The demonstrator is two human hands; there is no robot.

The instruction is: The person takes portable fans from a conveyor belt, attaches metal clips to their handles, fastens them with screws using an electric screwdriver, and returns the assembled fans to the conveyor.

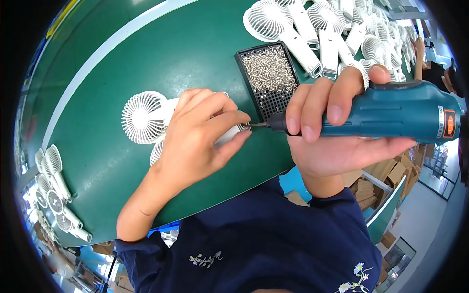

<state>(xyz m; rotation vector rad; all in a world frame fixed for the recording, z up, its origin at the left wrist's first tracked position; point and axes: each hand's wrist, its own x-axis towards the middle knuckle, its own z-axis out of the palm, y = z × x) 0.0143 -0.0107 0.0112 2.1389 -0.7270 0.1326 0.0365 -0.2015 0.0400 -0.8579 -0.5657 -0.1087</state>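
My right hand (332, 122) is wrapped round a teal electric screwdriver (391, 112), held level with its bit pointing left. The thin bit (259, 124) reaches the handle end of a white handheld fan (229, 134). My left hand (205, 129) grips that fan by its handle, thumb and index finger close to the bit tip. The fingers hide much of the handle, and whether a screw sits on the bit I cannot tell. A round white fan cage (144, 117) shows left of my left hand, with part of another cage (156, 150) below it.
A black tray (254, 93) of small silver screws lies just beyond the bit. Many white fans (327, 24) are heaped at the back right of the green table (112, 185). More fans (56, 195) lie at the left edge. Another person's arm (419, 56) shows at far right.
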